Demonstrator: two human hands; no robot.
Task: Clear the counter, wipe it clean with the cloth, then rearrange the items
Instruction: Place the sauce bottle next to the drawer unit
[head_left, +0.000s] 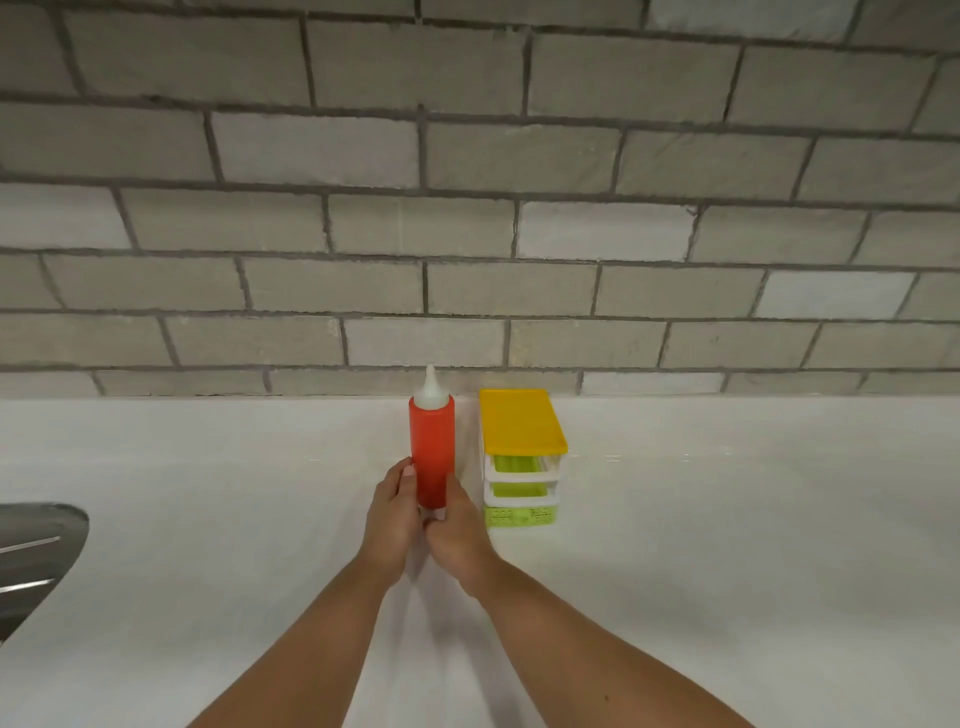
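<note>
The left hand (392, 519) is gripping the lower left side of the red squeeze bottle (431, 452), with its thumb lying against the bottle wall and pointing upward. The right hand (460, 538) is gripping the lower right side of the same bottle, with its fingers curling around the base area. The two hands are meeting just below the bottle, and they are hiding its base. It cannot be told whether the base is resting on the tabletop (727, 545) or being held just above it. Both forearms are reaching in from the near edge and converging on the bottle.

The bottle is standing upright, with its white nozzle cap (430, 392) pointing up toward the wall. It is positioned near the back of the white tabletop, roughly at the centre of the view.

Just beside the bottle, to its right, a stacked container (522, 501) is sitting on the tabletop. It is showing white frames and green trays, and a yellow lid (521, 422) is covering the top. A narrow gap is separating the container from the bottle; the right hand is lying close to the container's lower left corner.

At the far left edge, part of a metal sink (36, 556) is showing. A grey brick wall (467, 218) is rising behind the tabletop.
</note>
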